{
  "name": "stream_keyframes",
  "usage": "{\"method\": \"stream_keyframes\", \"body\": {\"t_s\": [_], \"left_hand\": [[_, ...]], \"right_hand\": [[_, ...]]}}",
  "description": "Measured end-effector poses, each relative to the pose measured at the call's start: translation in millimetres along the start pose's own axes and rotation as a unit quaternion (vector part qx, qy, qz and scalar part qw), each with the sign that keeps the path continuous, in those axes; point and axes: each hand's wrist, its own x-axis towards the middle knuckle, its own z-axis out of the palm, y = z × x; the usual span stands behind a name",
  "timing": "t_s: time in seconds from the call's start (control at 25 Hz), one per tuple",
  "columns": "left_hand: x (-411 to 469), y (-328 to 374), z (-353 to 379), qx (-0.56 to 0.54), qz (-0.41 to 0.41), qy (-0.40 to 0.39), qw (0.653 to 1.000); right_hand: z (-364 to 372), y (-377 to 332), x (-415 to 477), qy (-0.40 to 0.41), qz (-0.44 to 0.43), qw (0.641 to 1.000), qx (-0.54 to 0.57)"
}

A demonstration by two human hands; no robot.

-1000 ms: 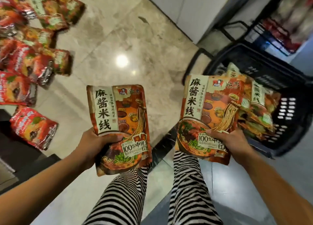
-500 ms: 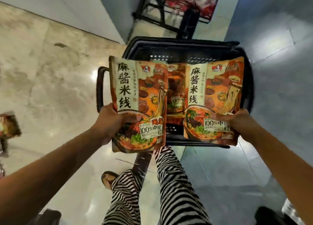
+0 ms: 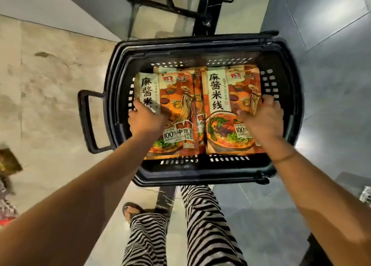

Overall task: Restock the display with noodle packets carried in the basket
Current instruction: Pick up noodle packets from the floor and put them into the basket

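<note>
A black plastic basket (image 3: 202,49) stands on the floor below me. Two orange noodle packets lie side by side inside it, on top of other packets. My left hand (image 3: 145,120) grips the left packet (image 3: 174,105) at its left edge, thumb on its face. My right hand (image 3: 261,119) lies over the right packet (image 3: 226,113), fingers spread across its right side and curled at its edge. A third packet (image 3: 197,97) shows in the gap between the two.
The basket's handle (image 3: 88,121) sticks out to the left. A black metal rack (image 3: 180,3) stands beyond the basket. Red packets (image 3: 8,185) show at the left edge. My striped trouser legs (image 3: 180,225) and a sandal (image 3: 132,208) are below the basket.
Both hands have swung right from the red packets and lowered their orange packets from above the basket down into it. My view now looks straight down into the basket.
</note>
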Motion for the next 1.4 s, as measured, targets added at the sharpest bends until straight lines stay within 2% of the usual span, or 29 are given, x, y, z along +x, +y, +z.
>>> {"method": "stream_keyframes", "body": {"t_s": [0.04,0.12,0.2,0.24,0.32,0.4,0.56,0.84,0.96,1.08,1.2,1.28,1.4], "left_hand": [[-1.0,2.7,5.2,0.014,0.069,0.021,0.997],[1.9,5.1,20.2,0.121,0.197,0.010,0.973],[9.1,7.2,40.1,0.224,0.254,-0.037,0.940],[12.9,6.9,51.6,0.260,0.263,-0.036,0.928],[19.0,2.9,70.9,0.287,0.268,0.012,0.920],[20.5,-5.2,82.0,0.282,0.271,0.067,0.918],[27.6,-23.5,102.3,0.268,0.290,0.126,0.910],[31.7,-34.6,105.3,0.268,0.306,0.149,0.901],[26.4,-22.4,89.8,0.288,0.286,0.102,0.908],[20.9,-7.7,68.6,0.323,0.259,0.013,0.910],[8.8,5.8,28.9,0.289,0.262,-0.077,0.917],[-2.6,5.2,-4.0,0.269,0.270,-0.077,0.921],[-10.6,-10.5,-48.6,0.274,0.272,-0.028,0.922]], "right_hand": [[5.0,-4.4,-5.1,0.026,-0.071,0.996,-0.055],[20.9,-11.9,-12.1,0.010,-0.165,0.975,-0.145],[44.0,-8.4,-7.6,-0.003,-0.175,0.965,-0.194],[53.2,-6.8,-5.5,0.004,-0.164,0.965,-0.204],[68.6,-4.2,-1.0,0.028,-0.158,0.966,-0.201],[80.6,-0.1,-0.6,0.057,-0.173,0.964,-0.195],[103.2,8.1,2.0,0.116,-0.189,0.955,-0.195],[122.7,9.5,3.7,0.189,-0.227,0.941,-0.165],[105.3,2.7,1.8,0.143,-0.225,0.947,-0.181],[85.4,-8.8,-3.2,0.075,-0.184,0.955,-0.220],[56.0,-27.5,-8.1,-0.022,-0.144,0.951,-0.272],[33.6,-42.6,-14.8,-0.069,-0.132,0.942,-0.300],[7.7,-69.6,-35.0,-0.080,-0.151,0.935,-0.311]]}}
